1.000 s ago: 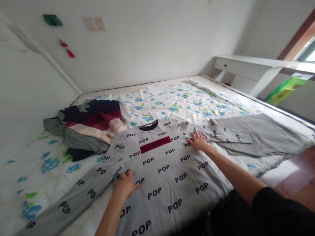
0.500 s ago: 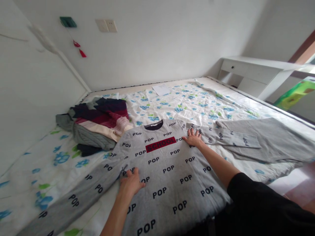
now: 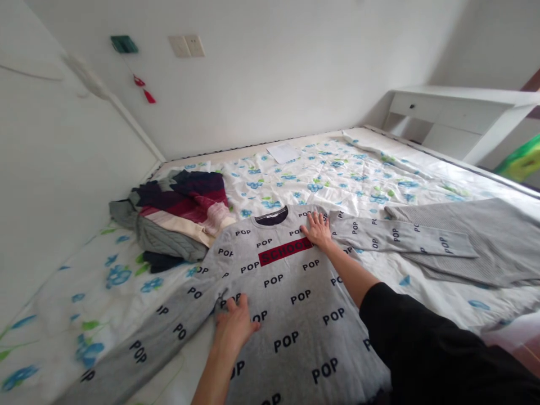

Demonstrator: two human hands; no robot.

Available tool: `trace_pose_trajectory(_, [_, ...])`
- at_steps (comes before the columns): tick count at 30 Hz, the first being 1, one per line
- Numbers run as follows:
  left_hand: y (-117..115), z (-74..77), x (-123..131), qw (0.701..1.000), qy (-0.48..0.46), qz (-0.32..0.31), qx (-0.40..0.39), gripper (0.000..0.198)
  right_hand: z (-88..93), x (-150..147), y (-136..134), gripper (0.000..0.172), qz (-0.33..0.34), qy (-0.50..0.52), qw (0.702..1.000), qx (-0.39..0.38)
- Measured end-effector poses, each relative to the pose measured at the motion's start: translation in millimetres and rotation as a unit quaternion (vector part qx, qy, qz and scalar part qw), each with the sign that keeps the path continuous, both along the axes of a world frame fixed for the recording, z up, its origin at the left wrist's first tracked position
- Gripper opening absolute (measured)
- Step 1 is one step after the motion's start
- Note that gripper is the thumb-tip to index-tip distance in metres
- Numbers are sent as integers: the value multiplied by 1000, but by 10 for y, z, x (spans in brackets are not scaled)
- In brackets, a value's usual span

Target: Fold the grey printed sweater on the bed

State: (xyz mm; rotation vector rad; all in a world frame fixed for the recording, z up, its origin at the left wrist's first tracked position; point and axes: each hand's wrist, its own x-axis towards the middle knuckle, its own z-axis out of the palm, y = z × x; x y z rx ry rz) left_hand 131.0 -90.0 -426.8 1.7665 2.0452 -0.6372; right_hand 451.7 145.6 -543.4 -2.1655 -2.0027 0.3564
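A grey sweatshirt (image 3: 291, 304) printed with "POP" and a red "SCHOOL" patch lies spread face up on the bed, both sleeves stretched out sideways. My left hand (image 3: 234, 326) rests on it near the left armpit, fingers curled and pinching a fold of the cloth. My right hand (image 3: 317, 230) lies flat and open on the chest beside the red patch, close to the right shoulder. Its right sleeve (image 3: 400, 239) reaches toward a plain grey knit garment (image 3: 485, 236).
A pile of folded clothes (image 3: 177, 219) in dark blue, maroon, cream and grey sits at the left of the floral bedsheet (image 3: 337, 180). A white paper (image 3: 283, 152) lies near the far wall. A white desk (image 3: 455, 112) stands at the right.
My right hand has slid left across the chest, from the right shoulder toward the red patch. My left hand stays near the left armpit. The camera has turned slightly left.
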Motion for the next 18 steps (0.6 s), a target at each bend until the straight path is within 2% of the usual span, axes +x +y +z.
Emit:
trace_pose_trajectory(7, [13, -81, -98, 1000, 3, 5, 1, 57, -47, 126, 268, 90, -6, 30, 999, 10])
trace_pose_trajectory(11, [38, -141, -163, 1000, -9, 8, 4, 60, -7, 336, 324, 86, 14, 69, 998, 4])
trace_pose_trajectory(14, [52, -170, -186, 1000, -16, 12, 10, 61, 58, 634, 263, 76, 41, 92, 995, -5])
trace_pose_trajectory(18, [63, -184, -198, 1000, -26, 3, 12, 62, 67, 1056, 28, 77, 85, 48, 995, -5])
